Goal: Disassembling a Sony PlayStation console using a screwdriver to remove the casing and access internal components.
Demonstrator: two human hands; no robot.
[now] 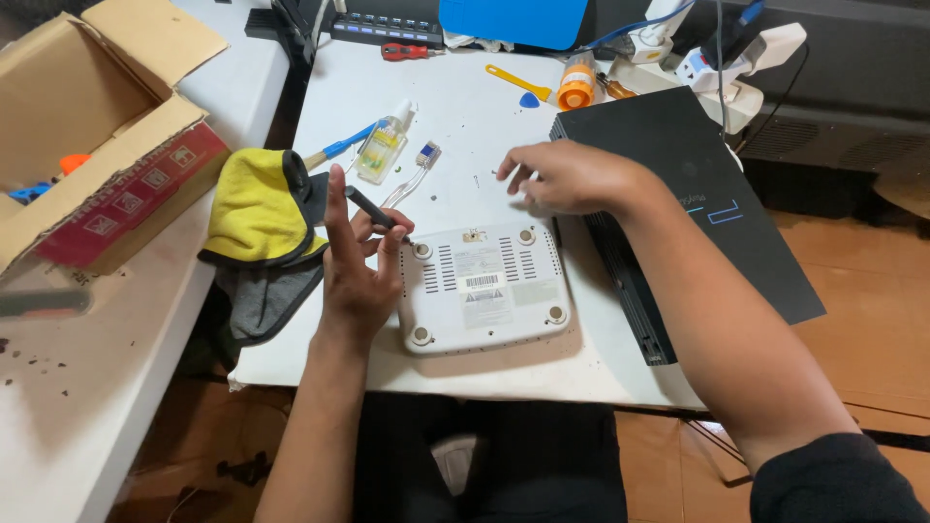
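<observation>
Screwdriver [373, 210] in left hand [356, 276] meets white device [484, 289].

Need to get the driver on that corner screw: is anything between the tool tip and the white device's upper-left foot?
Nothing visible. The left hand holds the dark screwdriver with its tip right by the upper-left foot of the white device.
</observation>
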